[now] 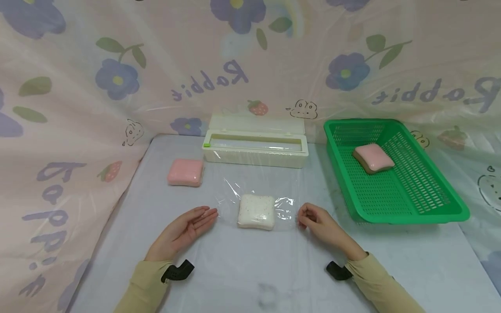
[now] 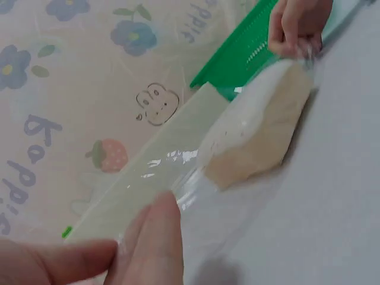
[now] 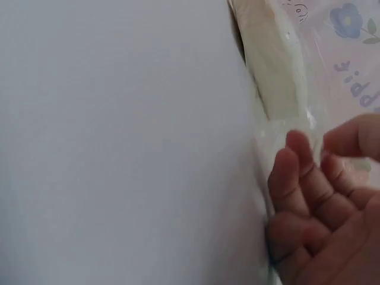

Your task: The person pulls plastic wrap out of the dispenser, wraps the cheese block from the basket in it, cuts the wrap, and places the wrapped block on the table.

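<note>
A white-topped, tan-sided, toast-shaped piece [image 1: 256, 211] lies on the table between the hands, with clear plastic film [image 1: 287, 206] over it. The right hand [image 1: 321, 224] has curled fingers and pinches the film's right edge between thumb and forefinger; the right wrist view shows its thumb [image 3: 351, 139] against the fingers. At the film's left edge is the left hand [image 1: 184, 232], palm turned up and fingers straight. In the left wrist view, the film stretches from the piece [image 2: 255, 145] to the left fingertips [image 2: 163, 219].
A cream film dispenser box [image 1: 254, 156] with its lid raised stands at the back. Left of it lies a pink toast-shaped piece [image 1: 185, 172]. A green basket [image 1: 411, 217] at right holds another pink-topped piece [image 1: 375, 158]. Printed curtain [image 1: 156, 61] hangs behind and left.
</note>
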`<state>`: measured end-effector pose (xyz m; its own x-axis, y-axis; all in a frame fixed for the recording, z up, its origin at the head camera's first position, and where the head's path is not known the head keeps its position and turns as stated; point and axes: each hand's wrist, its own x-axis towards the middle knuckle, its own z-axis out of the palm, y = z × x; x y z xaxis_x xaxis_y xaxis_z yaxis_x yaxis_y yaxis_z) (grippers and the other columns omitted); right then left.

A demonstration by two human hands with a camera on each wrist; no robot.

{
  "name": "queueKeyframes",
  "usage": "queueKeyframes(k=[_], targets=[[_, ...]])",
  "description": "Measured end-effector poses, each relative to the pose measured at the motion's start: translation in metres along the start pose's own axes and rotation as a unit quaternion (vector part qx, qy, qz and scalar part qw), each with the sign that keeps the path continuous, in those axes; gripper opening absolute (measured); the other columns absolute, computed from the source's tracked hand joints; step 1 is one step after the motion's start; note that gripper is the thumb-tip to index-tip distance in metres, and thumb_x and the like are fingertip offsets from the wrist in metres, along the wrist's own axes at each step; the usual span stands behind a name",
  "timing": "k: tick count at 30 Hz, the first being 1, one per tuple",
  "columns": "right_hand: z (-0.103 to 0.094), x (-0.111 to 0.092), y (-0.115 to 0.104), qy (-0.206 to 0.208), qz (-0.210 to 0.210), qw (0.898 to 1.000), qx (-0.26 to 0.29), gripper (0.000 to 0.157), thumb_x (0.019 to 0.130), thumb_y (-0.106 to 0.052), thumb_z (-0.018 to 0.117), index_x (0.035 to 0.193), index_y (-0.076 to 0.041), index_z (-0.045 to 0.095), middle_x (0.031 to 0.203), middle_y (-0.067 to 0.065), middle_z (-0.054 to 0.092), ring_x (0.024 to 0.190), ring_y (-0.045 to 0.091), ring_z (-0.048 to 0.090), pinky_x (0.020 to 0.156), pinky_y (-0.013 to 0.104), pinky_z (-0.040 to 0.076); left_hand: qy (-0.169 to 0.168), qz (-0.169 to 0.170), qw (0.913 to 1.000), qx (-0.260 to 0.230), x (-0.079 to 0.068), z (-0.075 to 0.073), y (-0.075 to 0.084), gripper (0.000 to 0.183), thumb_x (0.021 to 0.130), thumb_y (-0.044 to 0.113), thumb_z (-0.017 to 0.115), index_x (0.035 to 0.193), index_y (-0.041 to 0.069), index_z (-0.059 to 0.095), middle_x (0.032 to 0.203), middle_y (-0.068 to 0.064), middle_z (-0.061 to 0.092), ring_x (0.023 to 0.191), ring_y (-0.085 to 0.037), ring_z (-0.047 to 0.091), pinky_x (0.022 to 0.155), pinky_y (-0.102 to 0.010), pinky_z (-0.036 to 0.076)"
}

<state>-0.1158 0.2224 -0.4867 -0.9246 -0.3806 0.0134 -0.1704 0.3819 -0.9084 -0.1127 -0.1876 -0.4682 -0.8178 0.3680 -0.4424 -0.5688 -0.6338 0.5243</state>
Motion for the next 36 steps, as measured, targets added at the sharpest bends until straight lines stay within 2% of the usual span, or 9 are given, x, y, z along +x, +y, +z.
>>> queueKeyframes(k=[5, 9, 15, 22, 25, 28, 31, 34, 36], targets=[[0.004, 0.007, -0.006, 0.017, 0.026, 0.998, -0.049, 0.006, 0.094, -0.003, 0.059, 0.088, -0.003, 0.057, 0.072, 0.005, 0.059, 0.062, 0.015, 0.056, 0.055, 0.023, 0.047, 0.022, -0.007, 0.9990, -0.038, 0.003, 0.006, -0.009, 0.052, 0.102, 0.002, 0.041, 0.147, -0.006, 0.017, 0.142, -0.027, 0.037, 0.131, -0.034, 0.039, 0.107, -0.041, 0.037], [0.008, 0.010, -0.010, 0.025, 0.020, 0.992, -0.120, 0.005, 0.090, -0.002, 0.061, 0.085, -0.003, 0.060, 0.068, -0.002, 0.055, 0.058, 0.009, 0.049, 0.052, 0.021, 0.043, 0.023, -0.007, 0.9994, -0.026, 0.005, 0.009, -0.016, 0.053, 0.102, -0.001, 0.037, 0.149, -0.005, 0.011, 0.149, -0.029, 0.023, 0.135, -0.036, 0.031, 0.108, -0.041, 0.036], [0.013, 0.012, -0.012, 0.030, 0.010, 0.981, -0.194, 0.009, 0.081, 0.000, 0.064, 0.080, -0.007, 0.061, 0.062, -0.006, 0.048, 0.054, 0.006, 0.042, 0.049, 0.021, 0.038, 0.012, 0.004, 0.9999, -0.006, 0.005, 0.015, -0.016, 0.058, 0.101, -0.002, 0.035, 0.151, 0.001, 0.005, 0.146, -0.036, 0.019, 0.135, -0.044, 0.027, 0.110, -0.047, 0.030], [0.013, 0.014, -0.010, 0.043, 0.018, 0.982, -0.185, 0.010, 0.080, 0.000, 0.068, 0.080, -0.007, 0.060, 0.063, -0.005, 0.049, 0.057, 0.008, 0.045, 0.049, 0.021, 0.039, 0.015, 0.017, 0.9995, -0.021, 0.000, 0.016, -0.011, 0.071, 0.102, 0.006, 0.033, 0.152, 0.028, -0.014, 0.149, -0.034, 0.014, 0.135, -0.047, 0.023, 0.111, -0.052, 0.025], [0.012, 0.014, -0.010, 0.050, 0.011, 0.983, -0.175, 0.013, 0.080, 0.001, 0.069, 0.079, -0.008, 0.060, 0.063, -0.005, 0.050, 0.057, 0.008, 0.045, 0.050, 0.021, 0.039, 0.017, 0.029, 0.9991, -0.028, -0.003, 0.014, -0.009, 0.071, 0.104, 0.012, 0.032, 0.151, 0.032, -0.017, 0.152, -0.029, 0.010, 0.135, -0.049, 0.021, 0.112, -0.054, 0.023], [0.012, 0.014, -0.011, 0.051, 0.013, 0.983, -0.175, 0.015, 0.081, 0.001, 0.070, 0.078, -0.009, 0.060, 0.063, -0.005, 0.050, 0.057, 0.008, 0.045, 0.051, 0.021, 0.039, 0.011, 0.034, 0.9991, -0.022, -0.005, 0.010, -0.006, 0.065, 0.105, 0.019, 0.033, 0.151, 0.028, -0.012, 0.153, -0.028, 0.009, 0.135, -0.050, 0.020, 0.112, -0.054, 0.023], [0.010, 0.013, -0.012, 0.047, 0.015, 0.984, -0.172, 0.013, 0.083, -0.002, 0.070, 0.079, -0.010, 0.061, 0.065, -0.005, 0.051, 0.059, 0.008, 0.046, 0.052, 0.021, 0.040, -0.002, 0.031, 0.9995, 0.002, -0.009, 0.008, -0.004, 0.058, 0.105, 0.024, 0.032, 0.153, 0.017, -0.001, 0.152, -0.028, 0.013, 0.137, -0.046, 0.021, 0.112, -0.052, 0.024], [0.008, 0.011, -0.015, 0.049, 0.009, 0.985, -0.165, 0.007, 0.087, -0.005, 0.068, 0.083, -0.008, 0.063, 0.069, -0.005, 0.055, 0.062, 0.009, 0.049, 0.053, 0.022, 0.043, -0.012, 0.042, 0.9962, 0.076, -0.013, 0.010, -0.003, 0.051, 0.105, 0.024, 0.032, 0.150, 0.003, 0.019, 0.150, -0.026, 0.024, 0.138, -0.040, 0.024, 0.111, -0.049, 0.026], [0.007, 0.011, -0.018, 0.052, -0.006, 0.985, -0.162, 0.003, 0.089, -0.007, 0.067, 0.087, -0.007, 0.065, 0.073, -0.005, 0.059, 0.065, 0.009, 0.052, 0.055, 0.023, 0.046, -0.015, 0.065, 0.9862, 0.151, -0.015, 0.015, -0.004, 0.047, 0.105, 0.022, 0.036, 0.143, -0.005, 0.034, 0.146, -0.025, 0.034, 0.136, -0.038, 0.029, 0.110, -0.047, 0.030]])
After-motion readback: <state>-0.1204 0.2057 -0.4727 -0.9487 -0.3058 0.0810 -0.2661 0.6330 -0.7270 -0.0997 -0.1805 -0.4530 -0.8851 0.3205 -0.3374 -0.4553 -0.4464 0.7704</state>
